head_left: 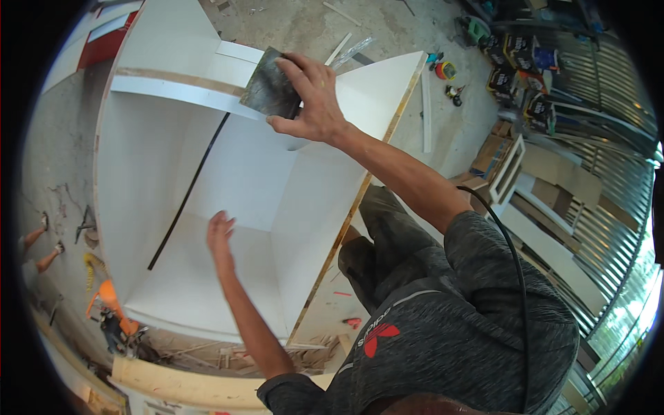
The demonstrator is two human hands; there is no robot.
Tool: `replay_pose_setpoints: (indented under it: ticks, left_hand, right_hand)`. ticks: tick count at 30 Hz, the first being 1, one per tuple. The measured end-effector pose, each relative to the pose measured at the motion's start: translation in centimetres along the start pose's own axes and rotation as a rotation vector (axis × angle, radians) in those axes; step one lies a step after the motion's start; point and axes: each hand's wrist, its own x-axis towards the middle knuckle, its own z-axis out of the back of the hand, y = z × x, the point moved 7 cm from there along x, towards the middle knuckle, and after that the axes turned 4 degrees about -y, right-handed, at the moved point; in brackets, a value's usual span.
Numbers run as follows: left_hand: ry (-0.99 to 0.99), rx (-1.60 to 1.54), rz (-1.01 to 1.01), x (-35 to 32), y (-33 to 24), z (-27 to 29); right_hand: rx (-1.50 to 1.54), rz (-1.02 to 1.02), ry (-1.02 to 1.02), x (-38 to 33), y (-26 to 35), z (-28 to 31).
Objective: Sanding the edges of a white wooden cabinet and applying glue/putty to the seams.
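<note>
Head view: right hand (311,97) clamped on dark block (271,91), left hand (220,232) spread inside white cabinet (138,207).

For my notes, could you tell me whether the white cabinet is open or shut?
Open: the white cabinet has no front panel, so its bare interior shows.

Along the upper right of the frame a row of black and yellow boxes (508,66) stands against a corrugated metal wall (615,228). A small green machine (474,29) sits near the top edge, a round yellow and red reel (447,70) just below it on the concrete floor (304,24). Cardboard cartons (490,153) and white panels (553,249) crowd the right. At lower left lies an orange power tool (111,304); another person's legs (41,249) show at far left.
</note>
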Motion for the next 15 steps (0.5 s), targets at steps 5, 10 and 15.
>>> replay_pose_setpoints:
  ticks: [5,10,15]
  left_hand:
    - [-0.082,0.228,-0.193,-9.3,-7.4,-7.9]
    - [-0.173,0.33,-0.457,-15.3,-14.0,-12.8]
    - [-0.074,0.276,-0.665,-18.9,-16.6,-19.4]
  right_hand:
    - [0.256,-0.167,-0.049,-1.3,0.0,0.0]
    - [0.279,-0.159,-0.026,-3.0,-5.2,10.3]
    - [-0.02,-0.337,-0.007,-8.7,-12.9,17.9]
